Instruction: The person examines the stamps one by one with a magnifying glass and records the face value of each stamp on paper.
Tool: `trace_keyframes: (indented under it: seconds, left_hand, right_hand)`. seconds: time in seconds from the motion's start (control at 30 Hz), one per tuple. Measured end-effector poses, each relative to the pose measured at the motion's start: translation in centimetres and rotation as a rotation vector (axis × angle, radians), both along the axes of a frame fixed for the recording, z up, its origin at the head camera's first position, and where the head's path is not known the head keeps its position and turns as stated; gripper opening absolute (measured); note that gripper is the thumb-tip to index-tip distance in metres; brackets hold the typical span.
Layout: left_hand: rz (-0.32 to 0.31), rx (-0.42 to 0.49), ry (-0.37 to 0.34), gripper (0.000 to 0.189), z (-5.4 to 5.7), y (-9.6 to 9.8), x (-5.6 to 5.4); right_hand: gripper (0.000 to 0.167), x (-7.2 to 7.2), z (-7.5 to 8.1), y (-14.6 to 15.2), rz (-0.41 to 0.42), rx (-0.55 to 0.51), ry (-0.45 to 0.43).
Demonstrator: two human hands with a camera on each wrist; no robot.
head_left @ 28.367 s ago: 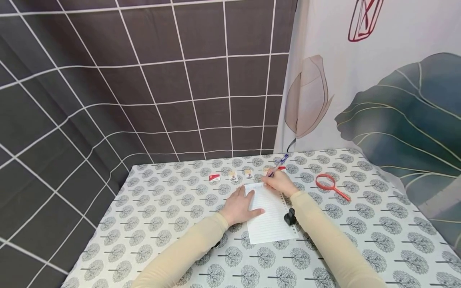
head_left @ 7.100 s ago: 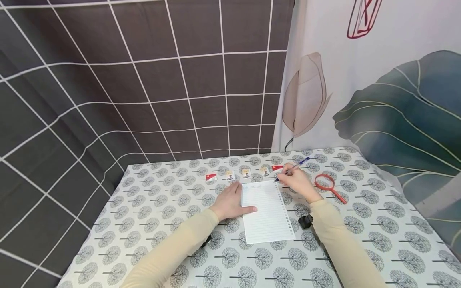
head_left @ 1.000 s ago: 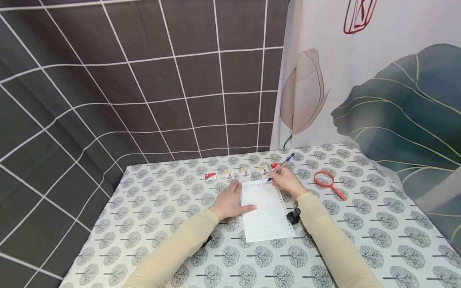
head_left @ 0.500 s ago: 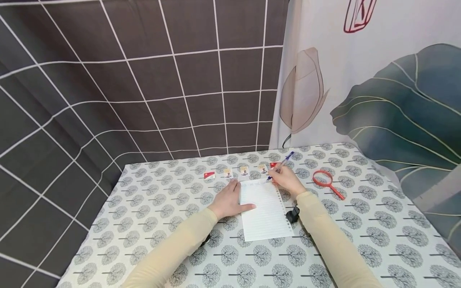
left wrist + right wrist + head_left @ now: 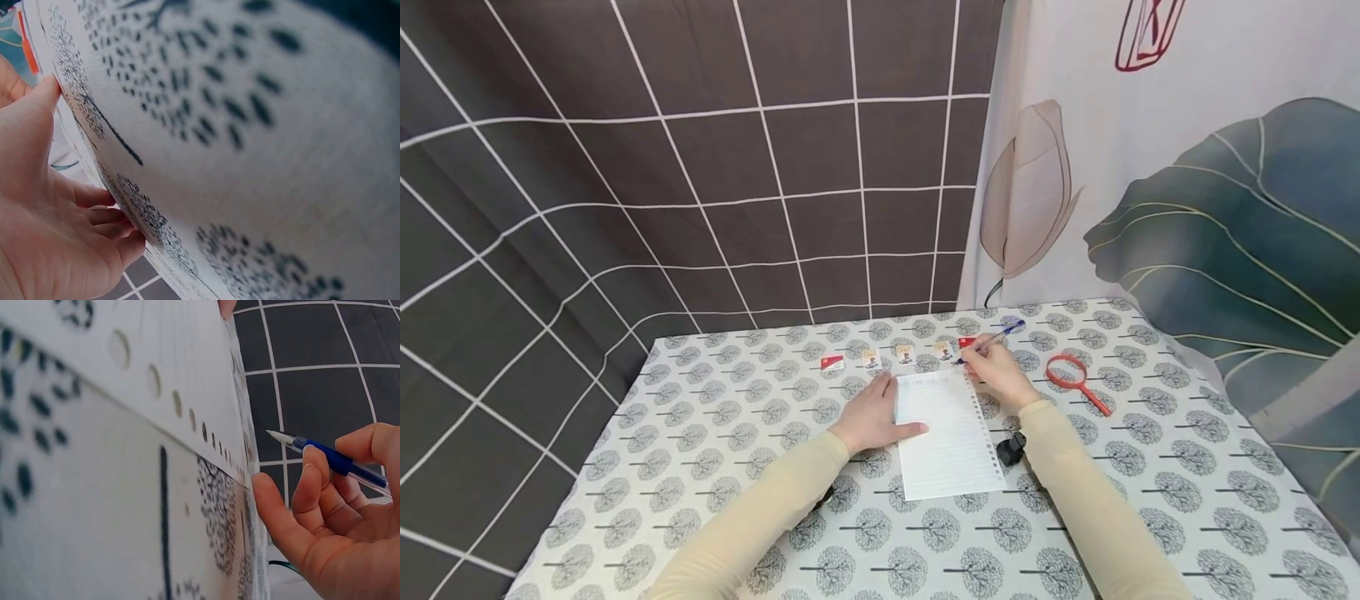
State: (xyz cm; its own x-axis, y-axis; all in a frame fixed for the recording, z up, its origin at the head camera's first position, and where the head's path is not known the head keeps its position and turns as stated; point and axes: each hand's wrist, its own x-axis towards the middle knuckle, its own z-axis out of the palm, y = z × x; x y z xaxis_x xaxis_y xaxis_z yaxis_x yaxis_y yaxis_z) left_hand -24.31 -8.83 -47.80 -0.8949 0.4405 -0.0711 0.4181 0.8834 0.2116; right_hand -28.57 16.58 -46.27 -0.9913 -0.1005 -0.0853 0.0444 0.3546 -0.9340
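A lined sheet of loose-leaf paper (image 5: 947, 442) with punched holes down its right side lies on the table. Faint blue handwriting runs along its top line. My left hand (image 5: 872, 417) rests on the sheet's left edge, thumb stretched over the paper and fingers toward its upper corner. In my right hand (image 5: 1000, 373) I hold a blue pen (image 5: 1003, 332) near the sheet's top right corner. The right wrist view shows the pen (image 5: 337, 459) between thumb and fingers, its tip lifted off the paper, while the little-finger side of the hand is down at the sheet's edge.
Behind the sheet stands a row of small cards: a red and white one (image 5: 832, 362), several with a yellowish picture such as this card (image 5: 905, 355), and another red card (image 5: 967, 342) partly behind my right hand. A red magnifying glass (image 5: 1067, 372) lies to the right.
Compared with half a minute ago, handwriting now shows on the sheet's top line. In the last half second the pen has tilted to the right and its tip has risen off the paper.
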Motion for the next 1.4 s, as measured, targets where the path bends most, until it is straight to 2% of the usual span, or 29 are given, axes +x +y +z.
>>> trace_keyframes:
  seconds: [0.13, 0.3, 0.5, 0.73, 0.83, 1.0, 1.17, 1.4]
  left_hand:
    - [-0.002, 0.002, -0.006, 0.110, 0.2, 0.0, 0.0]
    - [0.001, 0.006, -0.009, 0.110, 0.3, 0.1, 0.2]
    - [0.000, 0.013, -0.014, 0.109, 0.5, 0.1, 0.3]
    - [-0.002, 0.017, -0.006, 0.110, 0.3, 0.0, 0.2]
    - [-0.003, 0.019, -0.006, 0.110, 0.2, 0.0, 0.2]
    - [-0.003, 0.018, -0.010, 0.111, 0.1, 0.0, 0.2]
    - [0.000, 0.019, -0.007, 0.110, 0.2, -0.1, 0.3]
    - [0.000, 0.039, -0.010, 0.108, 0.5, -0.1, 0.6]
  right_hand:
    - [0.022, -0.1, 0.8, 0.8, -0.013, 0.150, 0.106]
    - [0.020, 0.2, 2.0, 1.8, -0.016, 0.133, 0.151]
    - [0.024, 0.8, 3.1, 3.0, -0.008, 0.097, 0.191]
    - [0.024, 1.3, 4.2, 4.0, -0.040, 0.163, 0.210]
    - [0.027, 1.6, 4.7, 4.5, -0.055, 0.152, 0.225]
    - [0.034, 2.1, 4.9, 5.5, -0.076, 0.173, 0.208]
    - [0.031, 2.3, 4.8, 6.4, -0.089, 0.188, 0.226]
    - [0.029, 3.0, 4.5, 6.9, -0.057, 0.207, 0.267]
